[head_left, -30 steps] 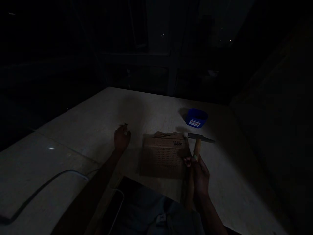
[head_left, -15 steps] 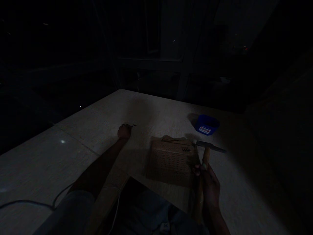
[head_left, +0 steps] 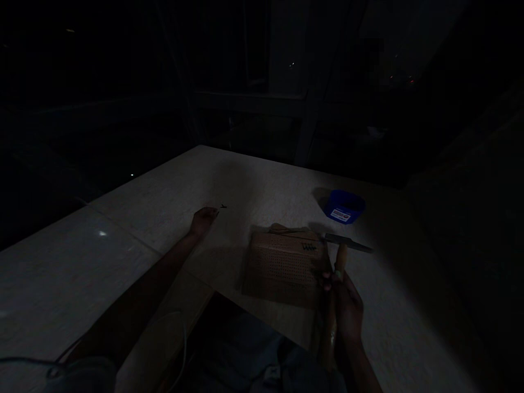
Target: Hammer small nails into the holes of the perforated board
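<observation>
Left hand point(head_left: 202, 220): fingers were curled inward, low over the table point(head_left: 274, 188). A small dark sliver point(head_left: 218, 213) was seen at the fingertips; whether it was gripped, and how tightly the tips were closed, could not be told in this light. Just beyond, a few small dark pieces point(head_left: 223, 206) were left lying on the tabletop.

Right hand point(head_left: 350, 311): fingers were wrapped around the wooden handle of 1 hammer point(head_left: 341, 259), gripped below the head. Head was pointed away from the body, set crosswise, near the upper right corner of the cardboard point(head_left: 282, 267); contact there could not be confirmed.

Cardboard was laid flat between the 2 hands, nearer the right; rows of dots were seen across it, plus a short row of dark marks point(head_left: 309, 247) near that corner. Farther out, 1 blue container point(head_left: 345, 207) was stood upright beyond the hammer, white label point(head_left: 340, 214) turned toward the camera. Lower left: dark cable point(head_left: 28, 359).
</observation>
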### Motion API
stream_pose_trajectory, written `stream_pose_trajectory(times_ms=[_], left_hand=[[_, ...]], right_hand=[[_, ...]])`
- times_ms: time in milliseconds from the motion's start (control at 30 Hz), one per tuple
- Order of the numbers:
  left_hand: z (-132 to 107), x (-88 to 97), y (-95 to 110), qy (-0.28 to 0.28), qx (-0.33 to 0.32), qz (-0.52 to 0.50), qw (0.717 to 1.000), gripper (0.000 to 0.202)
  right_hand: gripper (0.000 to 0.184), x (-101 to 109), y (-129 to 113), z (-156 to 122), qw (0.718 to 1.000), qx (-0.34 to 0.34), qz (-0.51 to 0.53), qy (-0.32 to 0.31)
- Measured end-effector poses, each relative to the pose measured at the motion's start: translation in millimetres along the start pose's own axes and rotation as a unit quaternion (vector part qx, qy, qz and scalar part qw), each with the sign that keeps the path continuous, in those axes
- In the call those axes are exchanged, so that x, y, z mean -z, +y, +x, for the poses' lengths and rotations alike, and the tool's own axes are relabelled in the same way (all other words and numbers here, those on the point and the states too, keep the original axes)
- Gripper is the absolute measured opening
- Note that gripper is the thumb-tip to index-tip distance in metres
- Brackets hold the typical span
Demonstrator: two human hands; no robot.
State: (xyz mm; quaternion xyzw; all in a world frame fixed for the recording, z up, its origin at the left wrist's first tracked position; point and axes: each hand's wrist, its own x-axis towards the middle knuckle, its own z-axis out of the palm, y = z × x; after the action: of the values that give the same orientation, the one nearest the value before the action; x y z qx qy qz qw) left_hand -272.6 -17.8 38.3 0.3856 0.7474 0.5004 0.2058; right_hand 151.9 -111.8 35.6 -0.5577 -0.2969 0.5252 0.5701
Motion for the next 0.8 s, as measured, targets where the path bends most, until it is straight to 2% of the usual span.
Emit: stream_pose_trajectory(times_ms=[100,200,300,433,533,600,700,800], left_hand=[[-12,-5.1,12,-0.021,0.022,-0.053,0.998,0.032],[-40,-21.5,33,-0.097,0.03,-0.131,0.986,0.042],[-76,-50.9,61,-0.184,0.014,-0.162,0.969,0.043],[-118,-103.0,85,-0.26,-0.068,-0.125,0.955,0.034],[-134,-139.6,87,-0.283,-0.119,-0.099,0.947,0.025],[-139,-155.9,84,-0.286,-0.144,-0.095,0.943,0.022],[-142,-164.9,79,-0.31,-0.182,-0.082,0.93,0.026],[-143,-162.7,75,-0.349,-0.198,-0.04,0.915,0.024]], right_hand=[[0.031,-1,0,0,1.0,0.005,0.001,-0.003],[0.031,-2,0,0,1.0,0.008,0.007,-0.001],[0.031,-2,3,3,1.0,0.016,0.012,-0.005],[0.029,-3,4,7,0.999,0.04,0.013,-0.021],[0.029,-4,2,7,0.999,0.035,0.006,-0.012],[0.028,-5,1,6,0.999,0.034,0.002,-0.008],[0.028,-6,1,6,0.999,0.03,0.01,-0.011],[0.029,-6,1,7,1.0,0.021,0.012,-0.016]])
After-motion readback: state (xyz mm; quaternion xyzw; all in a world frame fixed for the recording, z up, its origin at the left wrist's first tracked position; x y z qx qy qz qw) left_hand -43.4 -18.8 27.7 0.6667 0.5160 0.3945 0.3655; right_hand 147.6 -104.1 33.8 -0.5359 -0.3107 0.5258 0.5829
